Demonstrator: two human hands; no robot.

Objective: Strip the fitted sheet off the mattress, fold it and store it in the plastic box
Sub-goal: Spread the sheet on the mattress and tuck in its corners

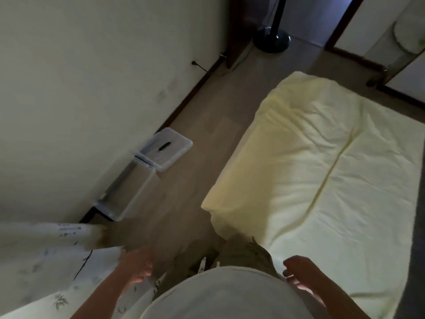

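Observation:
A pale yellow fitted sheet covers the mattress on the right, creased down its middle. The clear plastic box stands open on the floor against the left wall, with its lid lying flat just beyond it. My left hand hangs low in front of me over the floor, fingers loosely curled and holding nothing. My right hand hovers at the near edge of the mattress, fingers loosely bent, with nothing in its grip. My shirt and trousers fill the bottom middle.
A white curtain with a leaf print hangs at the lower left. A fan's dark round base stands on the floor at the far end. A strip of wooden floor runs between the wall and the mattress. Dark skirting lines the wall.

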